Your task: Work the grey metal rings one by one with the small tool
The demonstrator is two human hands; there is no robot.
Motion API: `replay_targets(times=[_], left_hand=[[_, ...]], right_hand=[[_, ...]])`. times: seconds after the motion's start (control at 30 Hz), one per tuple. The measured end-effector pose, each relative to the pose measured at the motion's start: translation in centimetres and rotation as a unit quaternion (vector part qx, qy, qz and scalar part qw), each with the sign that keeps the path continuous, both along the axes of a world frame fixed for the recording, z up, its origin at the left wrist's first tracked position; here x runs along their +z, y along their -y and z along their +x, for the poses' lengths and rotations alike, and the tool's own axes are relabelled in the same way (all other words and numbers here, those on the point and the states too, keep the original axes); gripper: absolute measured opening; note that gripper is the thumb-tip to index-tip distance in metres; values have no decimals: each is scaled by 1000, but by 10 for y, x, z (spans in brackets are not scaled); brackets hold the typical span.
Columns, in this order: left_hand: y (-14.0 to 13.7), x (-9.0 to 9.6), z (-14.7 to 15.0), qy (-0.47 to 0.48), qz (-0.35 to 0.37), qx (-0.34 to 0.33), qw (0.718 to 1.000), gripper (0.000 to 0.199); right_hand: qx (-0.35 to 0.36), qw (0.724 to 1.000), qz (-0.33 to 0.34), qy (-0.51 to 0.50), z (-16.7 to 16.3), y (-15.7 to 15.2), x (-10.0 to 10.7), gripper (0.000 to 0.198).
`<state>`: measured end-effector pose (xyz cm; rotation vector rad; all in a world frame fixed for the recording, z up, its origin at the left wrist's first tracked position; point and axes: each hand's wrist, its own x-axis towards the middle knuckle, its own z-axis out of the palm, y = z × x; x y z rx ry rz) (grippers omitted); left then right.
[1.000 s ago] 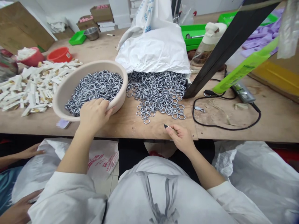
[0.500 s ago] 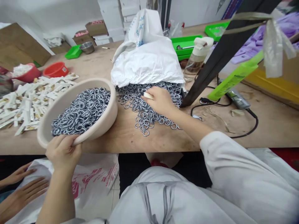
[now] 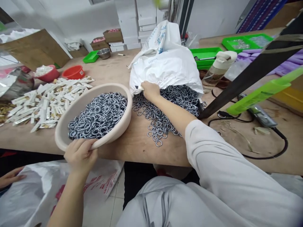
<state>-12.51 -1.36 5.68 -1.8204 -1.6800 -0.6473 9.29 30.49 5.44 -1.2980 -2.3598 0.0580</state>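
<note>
My left hand is closed on the near rim of a beige plastic basin, which is tilted toward me at the table's edge. Many grey metal rings fill it. To the right, a white woven sack lies on its side, with more loose rings spilling from its mouth onto the table. My right hand is at the left corner of that mouth, fingers curled. A small white piece with a dark tip shows at its fingers; whether it is held or worn I cannot tell.
White strips are heaped left of the basin. A slanted dark post, a spray bottle and a black cable are on the right. Another person's hand touches a white sack below the table.
My right hand has moved from over the spilled rings to the left corner of the sack's mouth. My left hand stays on the basin rim. The view has turned; one co-worker's hand has left view.
</note>
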Motion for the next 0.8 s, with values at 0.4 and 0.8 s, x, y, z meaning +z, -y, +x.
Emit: replay_targets(times=[0.4,0.8], left_hand=[[-16,2,11,5,-5,34,999,15],[-10,19,-2,116,32,38,992,14]], right_hand=[[-67,992,68,-83,108,57,29,23],[24,999,-25,-8,106,83,12,33]])
